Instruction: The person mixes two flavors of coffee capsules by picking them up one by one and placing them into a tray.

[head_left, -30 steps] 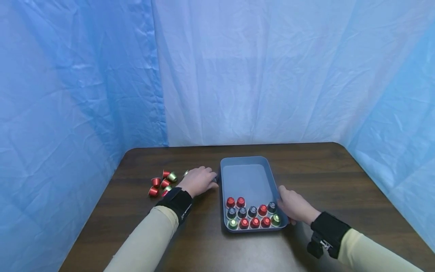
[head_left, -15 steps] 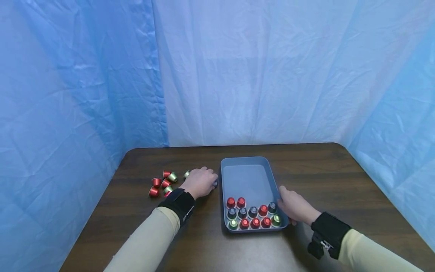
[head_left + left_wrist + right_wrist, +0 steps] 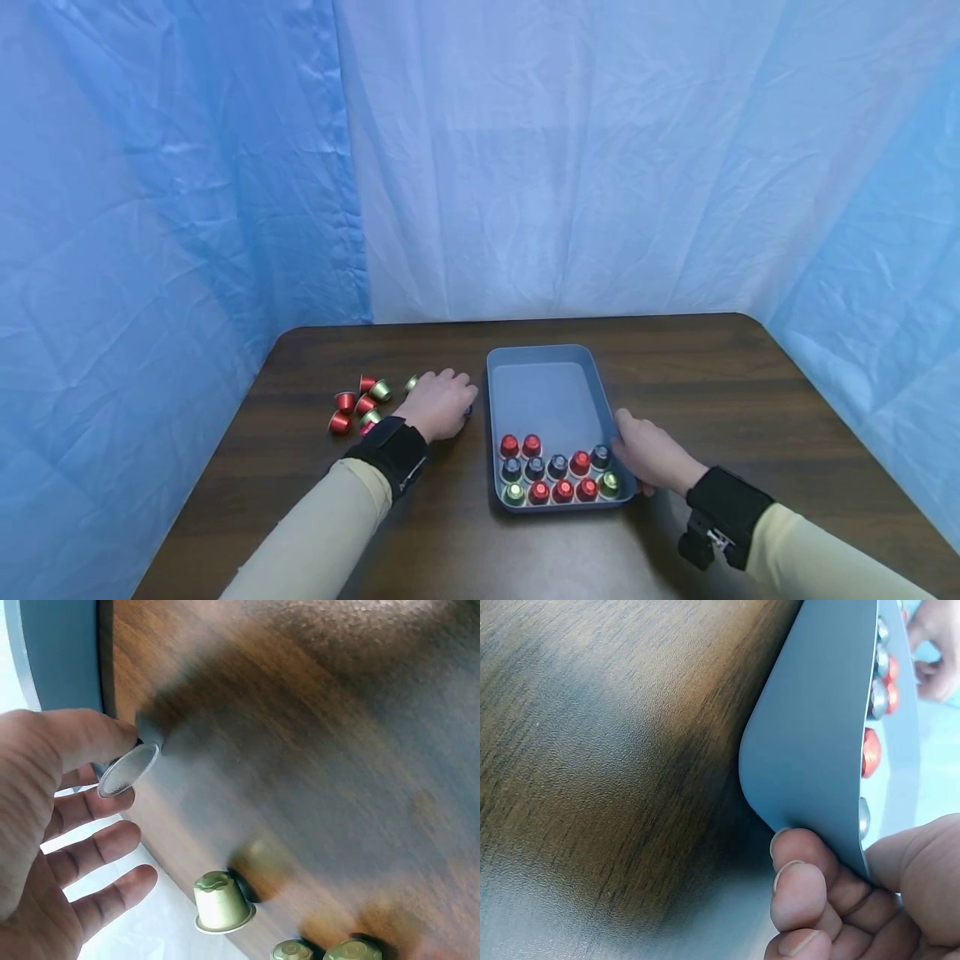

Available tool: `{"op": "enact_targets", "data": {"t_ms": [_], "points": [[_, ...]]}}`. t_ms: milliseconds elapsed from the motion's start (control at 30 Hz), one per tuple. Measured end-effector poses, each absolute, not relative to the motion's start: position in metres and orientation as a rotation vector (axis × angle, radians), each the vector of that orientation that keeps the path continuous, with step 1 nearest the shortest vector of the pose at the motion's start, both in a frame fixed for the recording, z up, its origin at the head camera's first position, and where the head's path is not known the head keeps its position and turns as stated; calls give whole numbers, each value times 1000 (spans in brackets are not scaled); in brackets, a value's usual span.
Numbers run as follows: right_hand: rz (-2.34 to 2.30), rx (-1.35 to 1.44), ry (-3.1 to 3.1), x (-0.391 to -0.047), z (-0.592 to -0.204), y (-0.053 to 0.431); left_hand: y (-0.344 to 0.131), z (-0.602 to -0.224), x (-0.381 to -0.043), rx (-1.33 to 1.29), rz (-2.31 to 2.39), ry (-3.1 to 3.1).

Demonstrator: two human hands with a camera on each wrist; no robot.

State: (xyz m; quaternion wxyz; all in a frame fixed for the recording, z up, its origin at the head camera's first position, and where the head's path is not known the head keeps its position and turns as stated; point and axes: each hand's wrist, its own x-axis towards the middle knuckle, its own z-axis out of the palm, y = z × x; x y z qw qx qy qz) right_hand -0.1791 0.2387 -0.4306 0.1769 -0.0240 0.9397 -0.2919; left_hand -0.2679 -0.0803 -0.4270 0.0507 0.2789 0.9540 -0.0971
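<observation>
My left hand (image 3: 437, 406) is just left of the blue-grey tray (image 3: 542, 390). In the left wrist view its thumb and index finger pinch a dark coffee capsule (image 3: 130, 771), whose pale foil lid faces the camera; the other fingers are spread apart. My right hand (image 3: 649, 451) grips the tray's right side near the front corner. Seen from the right wrist, the thumb is inside the rim and the fingers are against the outer wall (image 3: 810, 727). Red, dark and green capsules stand lid down in staggered rows at the tray's near end, with two red capsules (image 3: 521, 446) foremost towards the far end.
Left of my left hand, several loose red capsules (image 3: 344, 402) and green capsules (image 3: 381, 391) lie on the dark wooden table (image 3: 420, 533). One green capsule (image 3: 223, 903) stands close by that hand. Blue sheeting (image 3: 555, 167) hangs behind the table and at both sides.
My left hand has shifted only slightly beside the tray, and less of the dark capsule shows past its fingers than half a second ago. The right hand and tray have stayed put.
</observation>
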Motion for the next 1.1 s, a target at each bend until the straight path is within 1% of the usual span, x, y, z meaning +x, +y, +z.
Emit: {"op": "enact_targets", "data": {"t_ms": [467, 733, 1100], "points": [[-824, -59, 2659, -179, -428, 236, -82, -394, -263, 830, 178, 2905], [-815, -60, 2658, -180, -430, 236, -83, -391, -258, 971, 216, 2938], [-828, -64, 2652, -179, -429, 238, -42, -397, -245, 1103, 213, 2844]]}}
